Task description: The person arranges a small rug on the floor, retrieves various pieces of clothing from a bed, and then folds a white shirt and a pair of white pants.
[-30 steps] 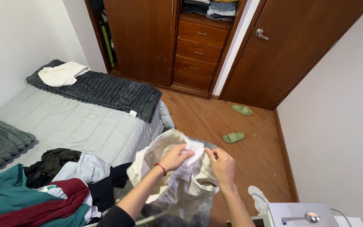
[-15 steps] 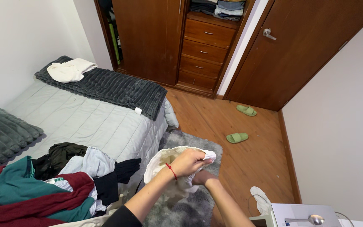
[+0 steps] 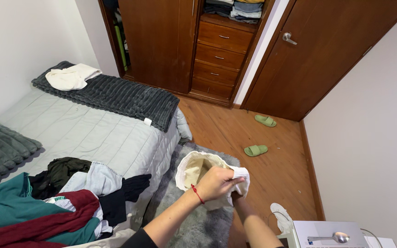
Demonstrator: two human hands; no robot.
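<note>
I hold a cream garment [image 3: 197,169] bunched up over the grey rug. My left hand [image 3: 218,183], with a red thread bracelet at the wrist, grips its white elastic edge from above. My right hand [image 3: 236,196] is pushed up inside the garment from below, so only the wrist and forearm show. The cloth's open mouth faces up and left, showing a cream lining.
A bed with a grey quilt [image 3: 79,133] stands at left, with a heap of clothes [image 3: 51,202] at its near end and a dark ribbed blanket [image 3: 111,96] across its far end. Beyond are a wooden wardrobe with drawers [image 3: 217,55], a door [image 3: 327,55] and two green slippers [image 3: 255,150].
The garment, spread wide between both hands a second ago, is now gathered into a bunch. My right hand has gone inside it while the left keeps its edge.
</note>
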